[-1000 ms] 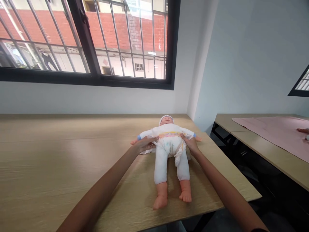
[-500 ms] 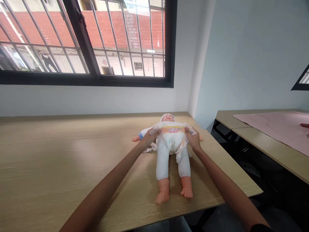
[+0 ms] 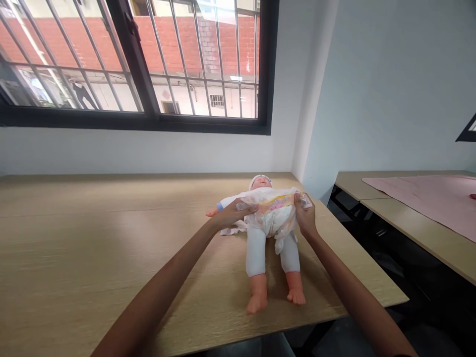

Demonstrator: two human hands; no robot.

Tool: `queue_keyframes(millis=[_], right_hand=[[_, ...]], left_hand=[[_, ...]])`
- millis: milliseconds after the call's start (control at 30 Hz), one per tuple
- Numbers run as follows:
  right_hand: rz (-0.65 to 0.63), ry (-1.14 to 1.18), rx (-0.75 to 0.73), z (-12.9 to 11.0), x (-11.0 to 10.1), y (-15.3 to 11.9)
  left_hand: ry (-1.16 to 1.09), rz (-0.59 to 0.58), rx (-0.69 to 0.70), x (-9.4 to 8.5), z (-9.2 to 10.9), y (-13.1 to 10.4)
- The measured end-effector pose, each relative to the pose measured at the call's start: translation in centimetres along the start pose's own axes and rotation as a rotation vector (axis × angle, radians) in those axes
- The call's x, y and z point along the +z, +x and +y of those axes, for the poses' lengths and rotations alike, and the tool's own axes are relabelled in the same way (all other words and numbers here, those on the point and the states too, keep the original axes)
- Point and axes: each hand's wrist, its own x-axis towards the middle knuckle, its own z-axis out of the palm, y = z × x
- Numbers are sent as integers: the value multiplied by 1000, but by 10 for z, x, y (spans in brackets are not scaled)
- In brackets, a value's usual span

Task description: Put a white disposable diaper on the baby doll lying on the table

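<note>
A baby doll (image 3: 256, 252) in white clothing and a white cap lies on its back, feet toward me. Over its hips and belly is a white diaper (image 3: 277, 218) with a yellow, orange and pink printed band at the waist. My left hand (image 3: 236, 212) pinches the diaper's left upper corner, and my right hand (image 3: 305, 210) grips the right upper corner, so the front panel is stretched between them. Its ruffled edge hangs by the doll's right-side thigh. Part of the white material lies on the table beside the doll's hip, left of it.
The doll lies on a wooden table (image 3: 111, 258) close to its right edge. Behind stands a wall with a barred window (image 3: 208, 59). Across a gap on the right is another table with a pink cloth (image 3: 427, 198), where a bit of a person's hand (image 3: 472, 196) shows.
The diaper's waistband, level before, now slants up to the right. My left hand has turned flatter, its fingers lying further over the panel. The whole view has shifted slightly.
</note>
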Motion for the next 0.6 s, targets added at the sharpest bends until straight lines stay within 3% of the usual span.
queue_keyframes(millis=[267, 400, 600], right_hand=[[-9, -7, 216, 15, 2, 2], [9, -18, 258, 25, -2, 8], [-77, -181, 226, 51, -7, 15]], left_hand=[[-215, -84, -59, 1, 4, -6], [-315, -55, -122, 4, -4, -1], [-245, 0, -193, -16, -20, 7]])
